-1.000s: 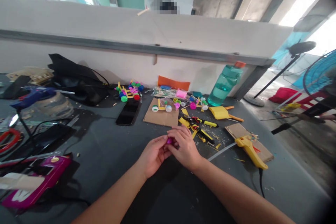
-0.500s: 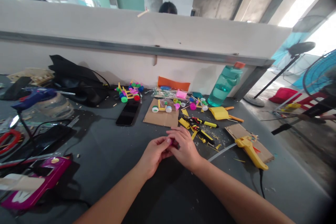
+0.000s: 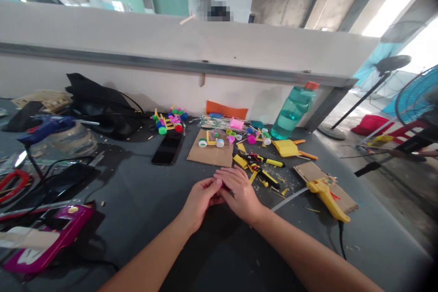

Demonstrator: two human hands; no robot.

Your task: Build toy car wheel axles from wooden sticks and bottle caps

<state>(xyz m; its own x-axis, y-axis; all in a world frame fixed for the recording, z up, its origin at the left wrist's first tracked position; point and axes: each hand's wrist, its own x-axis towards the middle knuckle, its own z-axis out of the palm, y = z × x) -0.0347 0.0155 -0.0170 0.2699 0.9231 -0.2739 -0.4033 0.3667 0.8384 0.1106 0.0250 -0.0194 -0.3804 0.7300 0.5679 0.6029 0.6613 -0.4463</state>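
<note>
My left hand [image 3: 201, 200] and my right hand [image 3: 239, 194] meet low over the dark table. The left fingers are pinched together. Curved over them, the right fingers hide whatever lies between; a small purple piece showed there a moment ago. Just beyond my hands is a cardboard piece [image 3: 210, 157] carrying a little yellow stick frame with bottle-cap wheels [image 3: 220, 143]. Right of it lie yellow-and-black pliers [image 3: 268, 177] among yellow scraps. A yellow glue gun [image 3: 326, 198] rests on a second cardboard piece [image 3: 306, 171].
A phone [image 3: 167, 148] lies left of the cardboard, near a colourful cap-wheeled model [image 3: 169, 123]. A teal bottle [image 3: 290, 112] stands at the back right. On the left are a blue glue gun [image 3: 48, 127], a magenta device [image 3: 51, 242] and cables. A partition [image 3: 153, 29] rises behind.
The right fingers have shifted slightly and closed over the left fingertips, so the small purple piece no longer shows. The things on the table stay where they were.
</note>
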